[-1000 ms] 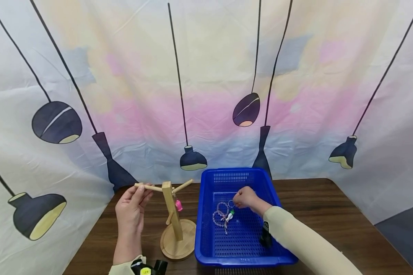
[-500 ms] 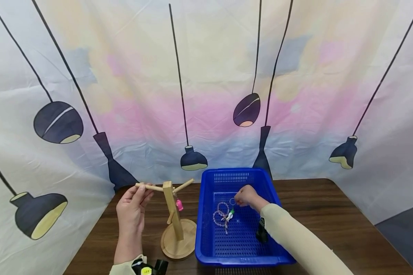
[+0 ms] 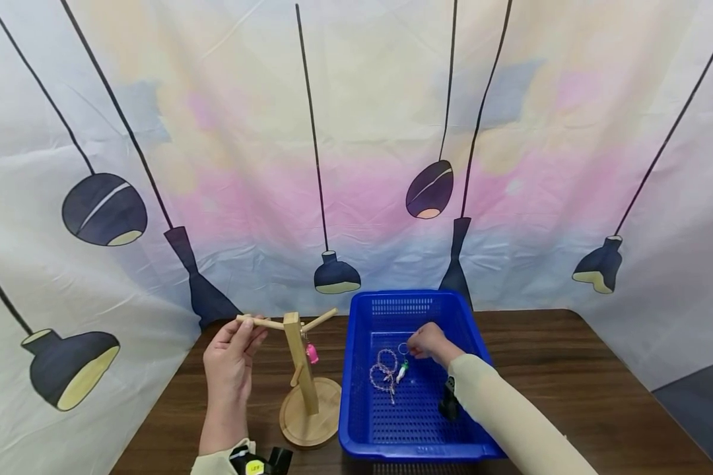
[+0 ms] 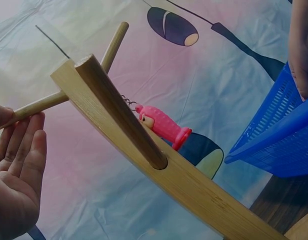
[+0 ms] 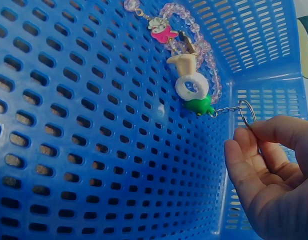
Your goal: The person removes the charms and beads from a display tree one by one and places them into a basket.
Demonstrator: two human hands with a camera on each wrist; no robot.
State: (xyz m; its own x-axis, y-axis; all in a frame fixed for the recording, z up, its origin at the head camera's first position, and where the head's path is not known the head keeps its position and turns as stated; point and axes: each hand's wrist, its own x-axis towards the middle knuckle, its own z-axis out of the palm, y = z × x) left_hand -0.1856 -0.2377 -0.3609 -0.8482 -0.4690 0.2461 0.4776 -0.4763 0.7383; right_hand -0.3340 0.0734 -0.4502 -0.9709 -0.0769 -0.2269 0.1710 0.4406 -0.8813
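My left hand [image 3: 230, 359] pinches the end of a peg [image 4: 41, 106] on a wooden stand [image 3: 306, 382], its thumb on one side and fingertips on the other. On the stand hangs a pink figure keychain [image 4: 165, 123]. Inside the blue plastic basket [image 3: 356, 435], my right hand [image 5: 274, 172] pinches the metal ring [image 5: 248, 114] of a keychain [image 3: 402, 371] between thumb and finger. A short chain joins that ring to its green and white figure [image 5: 197, 104]. Beside the figure lie clear pinkish beaded strands [image 5: 212, 70] with a small pink charm [image 5: 163, 34].
The basket stands just right of the stand's round base [image 3: 297, 432], on a dark wooden table [image 3: 546, 369]. A cloth backdrop [image 3: 368, 132] printed with lamps hangs close behind the table. Other pegs [image 3: 321, 320] stick out from the post.
The green and white keychain has shifted slightly right, away from the beads, with its ring still in my right hand. My left hand keeps its pinch on the peg.
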